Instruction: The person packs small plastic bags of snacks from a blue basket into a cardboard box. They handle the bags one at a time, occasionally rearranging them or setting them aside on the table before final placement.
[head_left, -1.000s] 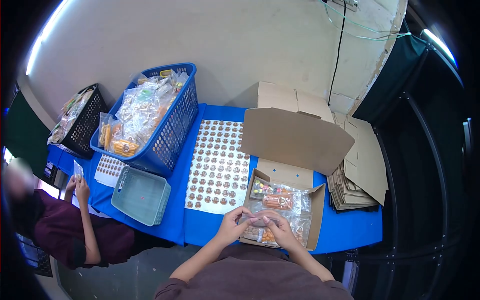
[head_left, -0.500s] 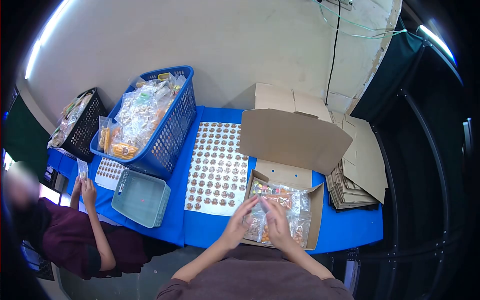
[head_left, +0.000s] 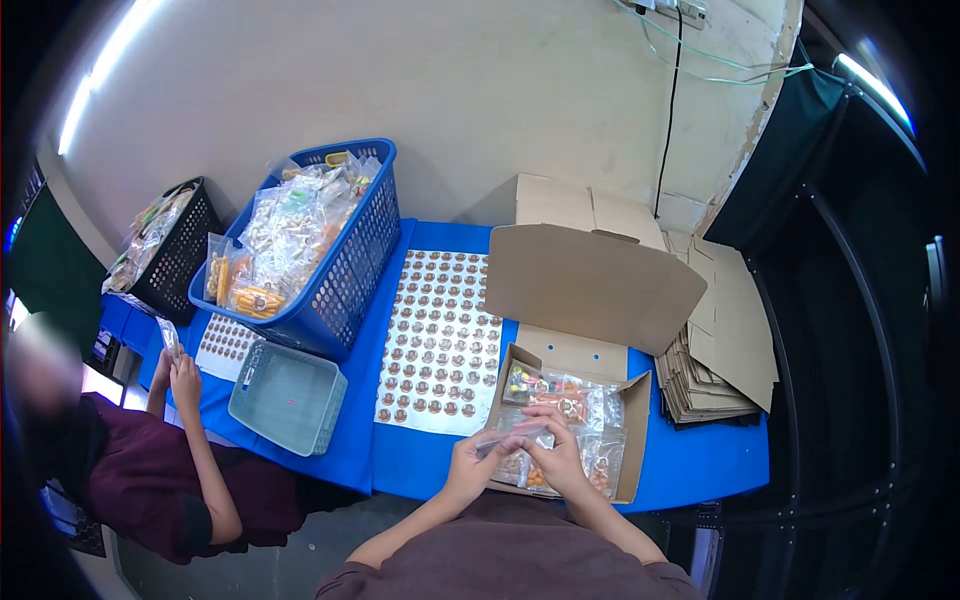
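Above the near part of an open cardboard box [head_left: 634,440], a small clear plastic packet [head_left: 512,434] is held between my two hands. My left hand [head_left: 470,470] is closed on its left side. On the other side my right hand [head_left: 558,455] pinches it, fingers curled over the top. What the packet contains is hard to make out. Inside the box lie several clear snack packets [head_left: 600,408], some with orange and colourful pieces. My hands cover part of them.
Behind the box stands an open cardboard box [head_left: 595,290], beside stacked flat cartons [head_left: 715,370]. Left are a round-sticker sheet [head_left: 440,340], a grey-green tray [head_left: 288,400], a blue basket [head_left: 350,270] of packets and a black basket [head_left: 180,250]. A co-worker [head_left: 170,470] holds a packet.
My hands have moved slightly down and closer together, with the plastic packet now stretched flat between them. The view has shifted a little. The co-worker's hands stay nearly in place.
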